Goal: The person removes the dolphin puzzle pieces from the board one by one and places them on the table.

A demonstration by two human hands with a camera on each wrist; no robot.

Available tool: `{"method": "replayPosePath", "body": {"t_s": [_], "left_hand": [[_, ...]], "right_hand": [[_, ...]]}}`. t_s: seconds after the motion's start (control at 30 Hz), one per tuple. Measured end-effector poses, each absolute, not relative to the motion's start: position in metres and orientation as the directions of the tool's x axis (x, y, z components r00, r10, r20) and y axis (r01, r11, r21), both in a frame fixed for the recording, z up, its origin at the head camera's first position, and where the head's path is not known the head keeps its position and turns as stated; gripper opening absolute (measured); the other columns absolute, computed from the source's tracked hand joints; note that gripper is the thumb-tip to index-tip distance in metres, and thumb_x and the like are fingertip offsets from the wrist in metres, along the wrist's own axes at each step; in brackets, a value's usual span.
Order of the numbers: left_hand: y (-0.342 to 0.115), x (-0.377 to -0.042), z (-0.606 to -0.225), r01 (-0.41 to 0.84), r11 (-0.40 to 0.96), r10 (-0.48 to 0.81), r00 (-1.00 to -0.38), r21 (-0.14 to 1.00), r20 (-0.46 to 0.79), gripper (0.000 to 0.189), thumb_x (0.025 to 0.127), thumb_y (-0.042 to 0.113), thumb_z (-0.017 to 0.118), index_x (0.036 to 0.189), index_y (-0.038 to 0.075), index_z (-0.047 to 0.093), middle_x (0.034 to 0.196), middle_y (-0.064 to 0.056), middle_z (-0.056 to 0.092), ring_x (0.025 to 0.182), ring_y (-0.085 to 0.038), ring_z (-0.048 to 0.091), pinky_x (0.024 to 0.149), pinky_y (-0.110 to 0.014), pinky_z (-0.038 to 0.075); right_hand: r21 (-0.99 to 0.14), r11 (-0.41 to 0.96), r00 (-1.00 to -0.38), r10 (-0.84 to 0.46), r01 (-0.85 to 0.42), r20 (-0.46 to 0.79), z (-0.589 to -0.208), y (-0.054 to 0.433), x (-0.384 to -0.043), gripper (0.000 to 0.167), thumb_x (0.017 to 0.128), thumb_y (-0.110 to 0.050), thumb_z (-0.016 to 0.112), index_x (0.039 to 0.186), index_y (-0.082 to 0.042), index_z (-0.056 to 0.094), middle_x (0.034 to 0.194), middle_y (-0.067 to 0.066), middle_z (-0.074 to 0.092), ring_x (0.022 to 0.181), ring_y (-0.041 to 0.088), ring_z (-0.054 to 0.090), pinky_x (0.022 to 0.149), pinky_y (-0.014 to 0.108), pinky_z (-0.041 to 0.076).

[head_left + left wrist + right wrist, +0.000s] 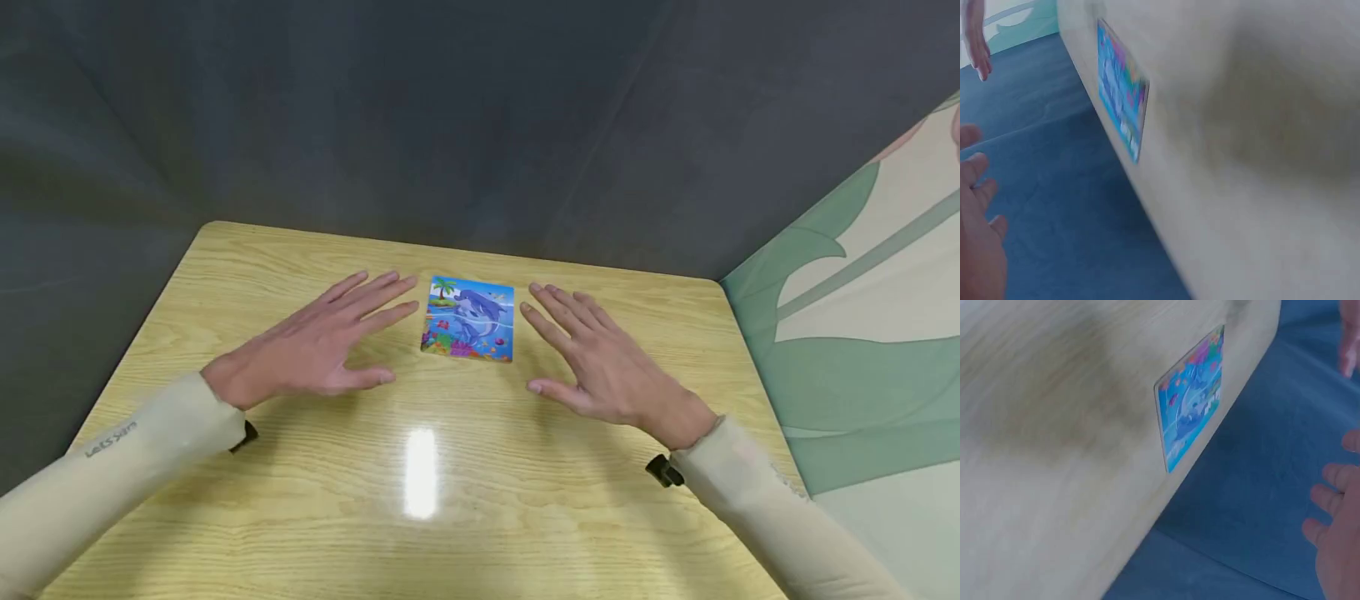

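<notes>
A square picture board (471, 321) with two dolphins, a palm tree and coral lies flat near the far side of the table. It looks like a puzzle, and both wrist views show it too, with a thin edge (1163, 428). On its left, the left hand (322, 337) hovers palm down over the table, fingers spread toward the board and holding nothing. The right hand (603, 358) mirrors it on the other side, fingers extended, thumb apart, also holding nothing. A gap shows between each hand's fingertips and the board.
The wood-grain table (487, 517) carries a bright light reflection in front of the board. Dark cloth (420, 125) hangs behind its far edge. A green and white leaf-patterned panel (862, 375) stands along the right side. Each wrist wears a small black device (664, 471) below a pale sleeve.
</notes>
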State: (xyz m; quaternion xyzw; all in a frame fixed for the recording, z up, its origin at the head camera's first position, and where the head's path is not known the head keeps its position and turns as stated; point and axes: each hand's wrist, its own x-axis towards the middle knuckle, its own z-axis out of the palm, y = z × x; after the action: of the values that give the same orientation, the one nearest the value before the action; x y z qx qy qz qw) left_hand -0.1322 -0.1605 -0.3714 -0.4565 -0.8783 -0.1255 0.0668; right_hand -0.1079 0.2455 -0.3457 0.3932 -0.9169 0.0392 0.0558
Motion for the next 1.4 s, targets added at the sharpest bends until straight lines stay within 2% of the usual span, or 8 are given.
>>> {"method": "replayPosePath", "body": {"t_s": [0.23, 0.47, 0.53, 0.6, 0.77, 0.93, 1.2, 1.4], "left_hand": [[-0.143, -0.113, -0.405, 0.722, 0.579, 0.713, -0.674, 0.378, 0.195, 0.075, 0.102, 0.047, 0.068, 0.163, 0.011, 0.043, 0.177, -0.010, 0.028, 0.165, -0.034, 0.026, 0.134, -0.056, 0.016], [-0.127, -0.112, -0.425, 0.635, 0.626, 0.659, -0.741, 0.453, 0.129, 0.065, 0.109, 0.040, 0.060, 0.163, 0.009, 0.042, 0.175, -0.012, 0.031, 0.165, -0.034, 0.025, 0.135, -0.058, 0.016], [-0.127, -0.116, -0.430, 0.585, 0.653, 0.629, -0.773, 0.481, 0.086, 0.063, 0.111, 0.041, 0.056, 0.163, 0.010, 0.042, 0.176, -0.011, 0.031, 0.166, -0.033, 0.024, 0.135, -0.058, 0.016], [-0.127, -0.122, -0.435, 0.530, 0.674, 0.593, -0.804, 0.515, 0.051, 0.061, 0.112, 0.040, 0.054, 0.163, 0.009, 0.042, 0.175, -0.010, 0.032, 0.166, -0.034, 0.024, 0.134, -0.059, 0.016], [-0.125, -0.142, -0.442, 0.427, 0.700, 0.499, -0.866, 0.572, 0.036, 0.054, 0.112, 0.036, 0.053, 0.158, 0.007, 0.048, 0.169, -0.014, 0.041, 0.161, -0.036, 0.032, 0.132, -0.061, 0.022], [-0.118, -0.162, -0.448, 0.369, 0.687, 0.446, -0.894, 0.626, 0.038, 0.049, 0.113, 0.032, 0.052, 0.155, 0.007, 0.051, 0.163, -0.014, 0.048, 0.156, -0.037, 0.040, 0.129, -0.061, 0.028], [-0.098, -0.187, -0.451, 0.325, 0.666, 0.426, -0.905, 0.671, 0.015, 0.048, 0.114, 0.033, 0.049, 0.156, 0.009, 0.051, 0.162, -0.012, 0.050, 0.156, -0.036, 0.040, 0.131, -0.060, 0.023], [-0.088, -0.204, -0.454, 0.299, 0.662, 0.391, -0.920, 0.687, 0.024, 0.046, 0.113, 0.030, 0.051, 0.153, 0.009, 0.053, 0.158, -0.011, 0.053, 0.153, -0.034, 0.042, 0.131, -0.057, 0.027]], "right_hand": [[-0.149, 0.715, -0.730, -0.675, -0.684, 0.111, -0.372, 0.234, -0.103, 0.092, 0.102, -0.054, 0.066, 0.172, -0.017, 0.019, 0.181, 0.008, 0.017, 0.166, 0.035, 0.024, 0.132, 0.057, 0.025], [-0.278, 0.727, -0.772, -0.627, -0.628, 0.102, -0.396, 0.219, -0.101, 0.086, 0.105, -0.053, 0.061, 0.172, -0.018, 0.020, 0.180, 0.006, 0.018, 0.166, 0.034, 0.024, 0.131, 0.059, 0.026], [-0.313, 0.724, -0.782, -0.613, -0.615, 0.117, -0.402, 0.213, -0.103, 0.081, 0.107, -0.050, 0.060, 0.171, -0.017, 0.025, 0.180, 0.006, 0.020, 0.165, 0.034, 0.026, 0.130, 0.060, 0.028], [-0.328, 0.726, -0.792, -0.593, -0.605, 0.149, -0.408, 0.208, -0.105, 0.070, 0.108, -0.044, 0.061, 0.167, -0.014, 0.037, 0.177, 0.009, 0.029, 0.163, 0.035, 0.032, 0.128, 0.061, 0.031], [-0.352, 0.742, -0.821, -0.524, -0.570, 0.225, -0.425, 0.195, -0.114, 0.042, 0.107, -0.025, 0.066, 0.144, -0.006, 0.063, 0.159, 0.017, 0.054, 0.147, 0.037, 0.052, 0.118, 0.061, 0.043], [-0.385, 0.757, -0.849, -0.475, -0.528, 0.230, -0.441, 0.182, -0.124, 0.037, 0.105, -0.019, 0.068, 0.137, -0.001, 0.067, 0.147, 0.020, 0.063, 0.136, 0.040, 0.061, 0.113, 0.061, 0.048], [-0.372, 0.788, -0.869, -0.417, -0.491, 0.266, -0.456, 0.162, -0.135, 0.030, 0.103, -0.016, 0.070, 0.128, 0.000, 0.072, 0.139, 0.021, 0.068, 0.132, 0.040, 0.064, 0.111, 0.060, 0.050], [-0.359, 0.849, -0.914, -0.306, -0.388, 0.266, -0.462, 0.151, -0.143, 0.033, 0.102, -0.024, 0.071, 0.125, 0.000, 0.073, 0.132, 0.019, 0.069, 0.124, 0.039, 0.066, 0.107, 0.055, 0.051]]}}
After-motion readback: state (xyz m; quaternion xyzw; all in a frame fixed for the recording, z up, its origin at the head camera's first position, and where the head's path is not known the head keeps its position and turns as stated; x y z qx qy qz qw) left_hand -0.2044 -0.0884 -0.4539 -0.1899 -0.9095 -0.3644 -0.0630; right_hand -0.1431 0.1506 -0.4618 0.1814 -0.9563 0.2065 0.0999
